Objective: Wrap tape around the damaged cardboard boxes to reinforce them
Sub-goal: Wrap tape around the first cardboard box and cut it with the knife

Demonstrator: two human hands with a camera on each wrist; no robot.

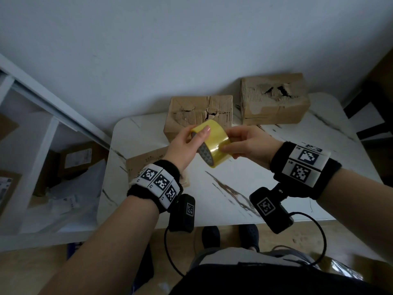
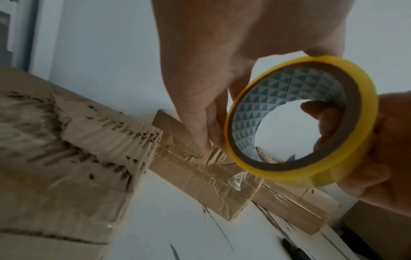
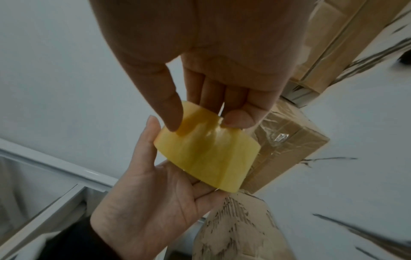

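I hold a yellow tape roll (image 1: 214,143) in the air above the white marble table (image 1: 255,188). My left hand (image 1: 197,137) grips its left side, thumb on top. My right hand (image 1: 228,141) pinches the roll's outer wrap from the right; in the right wrist view its fingertips (image 3: 235,121) press the tape roll (image 3: 206,154), and I cannot tell whether a loose end is lifted. The left wrist view looks through the tape roll (image 2: 364,98). A torn cardboard box (image 1: 200,113) stands just behind the roll and a second torn box (image 1: 274,99) at the back right. A third box (image 1: 146,160) lies under my left wrist.
The table backs onto a white wall. A white shelf unit (image 1: 42,145) holding parcels stands to the left, below table height. A dark chair (image 1: 372,124) stands at the right. The table's front half is bare marble.
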